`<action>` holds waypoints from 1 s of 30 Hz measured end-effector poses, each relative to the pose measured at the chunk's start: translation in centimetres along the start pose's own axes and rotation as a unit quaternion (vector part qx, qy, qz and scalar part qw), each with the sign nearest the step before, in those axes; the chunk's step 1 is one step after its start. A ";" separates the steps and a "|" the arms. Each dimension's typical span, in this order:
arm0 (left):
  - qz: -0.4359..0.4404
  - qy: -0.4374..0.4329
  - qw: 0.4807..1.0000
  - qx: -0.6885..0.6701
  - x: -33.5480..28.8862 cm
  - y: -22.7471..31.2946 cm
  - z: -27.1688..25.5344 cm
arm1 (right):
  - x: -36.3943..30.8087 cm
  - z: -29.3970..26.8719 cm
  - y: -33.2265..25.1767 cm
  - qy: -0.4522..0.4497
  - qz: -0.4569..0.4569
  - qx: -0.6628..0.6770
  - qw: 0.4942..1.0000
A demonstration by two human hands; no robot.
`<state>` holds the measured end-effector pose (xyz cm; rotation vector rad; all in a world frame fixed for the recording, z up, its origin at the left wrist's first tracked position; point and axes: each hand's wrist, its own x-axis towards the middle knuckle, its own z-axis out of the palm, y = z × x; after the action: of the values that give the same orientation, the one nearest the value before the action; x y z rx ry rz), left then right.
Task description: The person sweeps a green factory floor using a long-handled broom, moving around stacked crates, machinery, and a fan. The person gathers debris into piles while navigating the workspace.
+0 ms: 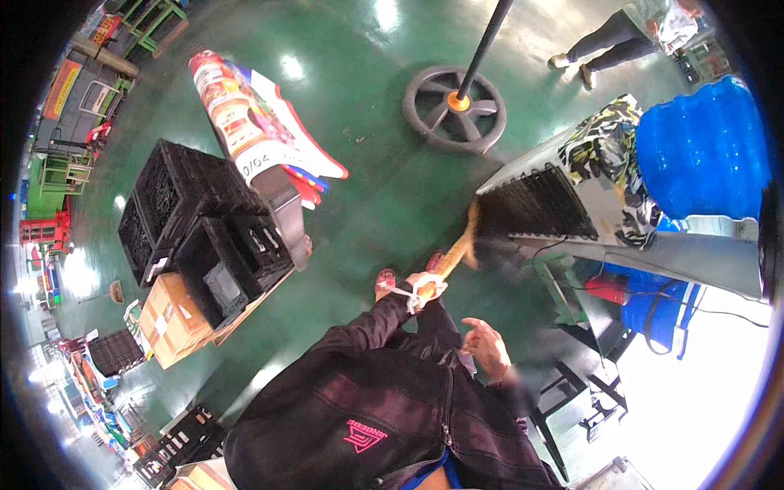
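Observation:
My left hand (425,287) is closed round a straw-coloured hand broom (451,260), with a white cord hanging at the wrist. The broom slants away to the right; its far end is blurred and lies beside the dark coil grille (539,204) on the back of a pale water dispenser (608,184). Holding nothing, my right hand (487,347) hangs in front of my body, its fingers loosely bent and apart. A camouflage cloth (604,135) drapes over the dispenser, against a big blue water bottle (698,151).
Stacked black crates (192,196) and a cardboard box (171,318) stand at the left, beside a colourful printed sack (245,114). Ahead is a grey spoked wheel (455,109) with a pole. Cables and a black metal frame (563,400) lie right. Another person (621,37) stands far right.

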<state>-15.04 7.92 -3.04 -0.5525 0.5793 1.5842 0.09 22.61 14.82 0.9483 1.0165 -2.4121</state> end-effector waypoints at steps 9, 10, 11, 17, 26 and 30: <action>0.090 0.289 0.891 0.339 -3.9 7.4 2.2 | -6.2 -23.3 5.7 0.406 0.137 -0.150 0.891; 0.137 0.284 0.877 0.361 -4.0 7.7 3.2 | -7.0 -24.8 6.4 0.401 0.136 -0.124 0.897; 0.110 0.330 0.826 0.443 -4.2 8.3 4.1 | -7.4 -26.0 6.8 0.412 0.152 -0.108 0.892; 0.085 0.162 0.930 0.317 -2.7 13.1 8.0 | -2.5 -23.0 3.5 0.399 0.176 -0.039 0.899; 0.057 0.017 0.963 0.264 19.5 21.6 10.1 | 2.3 -10.2 -5.2 0.319 -0.039 -0.196 0.926; 0.055 -0.021 0.998 0.019 19.5 22.3 6.3 | -0.6 -11.6 -2.3 0.310 0.062 -0.225 0.921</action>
<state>-39.05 25.07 -10.00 -0.4643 0.6161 1.6805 4.37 32.72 10.37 1.5703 1.5739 -1.6653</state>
